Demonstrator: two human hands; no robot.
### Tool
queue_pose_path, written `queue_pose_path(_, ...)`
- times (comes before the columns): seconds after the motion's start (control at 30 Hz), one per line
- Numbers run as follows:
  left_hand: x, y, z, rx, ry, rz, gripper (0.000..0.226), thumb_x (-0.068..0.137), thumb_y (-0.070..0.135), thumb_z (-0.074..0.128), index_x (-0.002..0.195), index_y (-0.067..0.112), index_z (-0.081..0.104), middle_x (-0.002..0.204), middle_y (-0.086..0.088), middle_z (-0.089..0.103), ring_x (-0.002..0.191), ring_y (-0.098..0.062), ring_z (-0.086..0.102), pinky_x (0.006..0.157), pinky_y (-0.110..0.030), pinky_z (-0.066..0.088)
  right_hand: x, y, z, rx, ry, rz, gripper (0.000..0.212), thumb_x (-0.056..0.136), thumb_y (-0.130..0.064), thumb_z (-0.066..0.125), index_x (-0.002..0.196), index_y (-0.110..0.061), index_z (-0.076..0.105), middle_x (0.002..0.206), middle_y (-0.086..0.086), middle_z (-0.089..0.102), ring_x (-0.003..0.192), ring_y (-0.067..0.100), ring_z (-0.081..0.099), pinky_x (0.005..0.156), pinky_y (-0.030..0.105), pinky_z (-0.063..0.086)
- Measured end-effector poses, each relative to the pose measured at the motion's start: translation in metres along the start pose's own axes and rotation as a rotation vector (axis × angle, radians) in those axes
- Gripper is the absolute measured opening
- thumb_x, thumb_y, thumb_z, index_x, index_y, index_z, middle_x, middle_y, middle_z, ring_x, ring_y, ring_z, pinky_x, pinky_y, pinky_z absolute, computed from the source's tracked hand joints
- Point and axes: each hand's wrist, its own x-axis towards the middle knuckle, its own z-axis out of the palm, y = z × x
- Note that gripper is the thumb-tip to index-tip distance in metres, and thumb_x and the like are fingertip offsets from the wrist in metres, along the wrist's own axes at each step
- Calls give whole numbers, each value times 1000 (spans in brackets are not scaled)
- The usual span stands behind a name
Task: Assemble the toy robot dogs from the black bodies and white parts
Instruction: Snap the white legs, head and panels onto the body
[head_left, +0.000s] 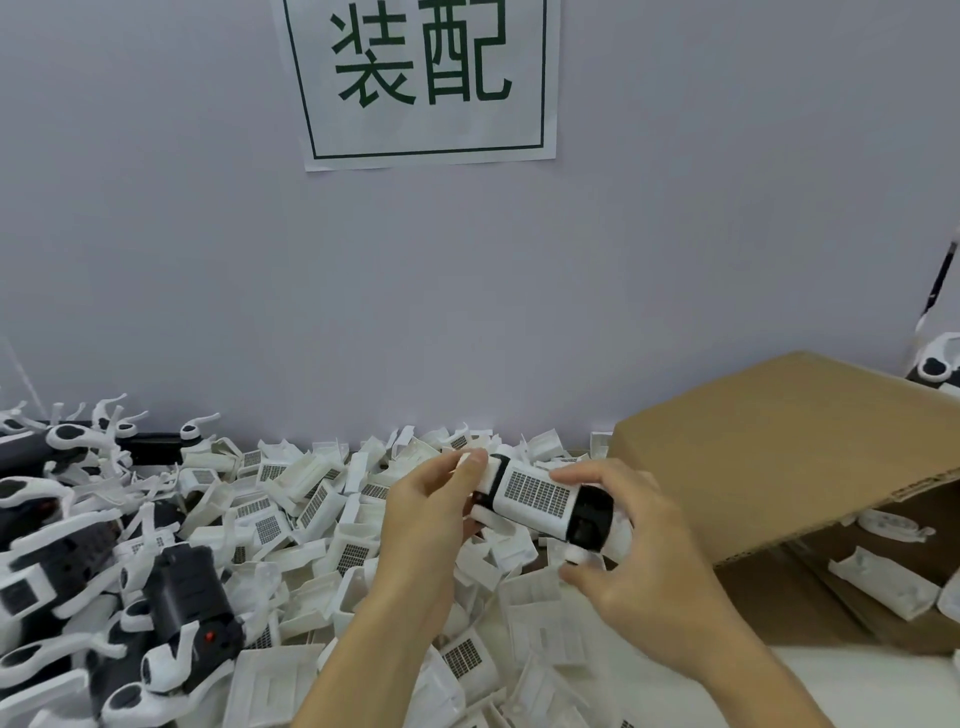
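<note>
I hold a black toy dog body (592, 517) with a white grille cover (535, 496) on it, above a heap of parts. My left hand (431, 514) grips its left end, thumb on top of a white piece. My right hand (639, 545) grips the black right end, with the fingers over the top and the thumb below. A pile of loose white grille covers (311, 519) spreads across the table beneath. Black dog bodies with white legs (171, 623) lie heaped at the left.
An open cardboard box (789, 447) stands at the right with white parts (883, 582) inside. Another dog (940, 369) shows at the far right edge. A grey wall with a paper sign (426, 78) rises behind the table.
</note>
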Motion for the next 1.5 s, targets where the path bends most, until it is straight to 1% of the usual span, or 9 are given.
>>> queue_pose_path(0.27,1,0,-2,-59,20,58,14,95,17,69,100,9,79,94,-8,78,89,-23,72,84,-38,57,1,5,4,-160,57,-128,68,68,-5,86,117,-45,58,118,-34,52,116,1,51,92,5,37)
queue_pose_path(0.5,1,-1,-2,33,-58,46,30,83,37,78,109,21,76,104,10,76,111,-12,64,95,-34,48,5,6,0,367,108,219,18,100,-28,61,103,-44,68,107,-8,72,95,18,72,76,34,59)
queue_pose_path(0.67,-2,-4,3,66,-130,48,26,89,28,75,107,16,60,96,-3,79,100,-27,71,98,-47,51,7,8,0,616,48,401,43,107,-28,37,92,-30,77,89,11,75,75,25,73,60,30,56)
queue_pose_path(0.8,-3,-3,4,13,-107,48,18,93,18,71,106,12,61,94,-10,79,91,-27,76,90,-45,59,5,11,-6,829,-126,512,23,91,-33,60,102,-21,77,98,20,73,84,35,72,67,41,59)
queue_pose_path(0.93,1,-1,2,-41,-57,-13,6,92,11,71,96,11,66,92,-11,76,80,-25,78,71,-37,62,1,7,-20,921,-438,622,54,84,-30,68,133,-9,60,123,27,66,108,49,66,85,53,56)
queue_pose_path(1.1,4,-5,3,-50,-41,-51,8,92,10,72,97,12,66,95,-12,76,75,-28,78,63,-34,63,-1,5,-25,861,-498,642,58,87,-36,71,134,-5,58,123,25,65,108,46,66,81,44,58)
queue_pose_path(1.23,2,-6,5,-232,-103,-118,23,97,18,65,117,9,58,122,-15,67,92,-34,77,88,-43,58,1,3,-20,842,-320,639,45,96,-37,64,122,0,68,113,23,67,95,39,69,79,41,59)
queue_pose_path(1.33,1,-3,5,-294,-153,-123,23,99,21,61,121,15,58,125,-10,61,108,-35,71,92,-43,55,8,-1,-21,961,-7,698,42,93,-35,61,114,1,67,100,21,67,79,35,67,71,38,59)
queue_pose_path(1.5,1,2,2,-204,-166,-63,21,100,13,58,121,18,61,117,-7,66,108,-31,71,84,-41,55,26,-9,-70,1227,368,578,43,98,-29,54,126,3,60,113,24,65,92,38,69,60,31,60)
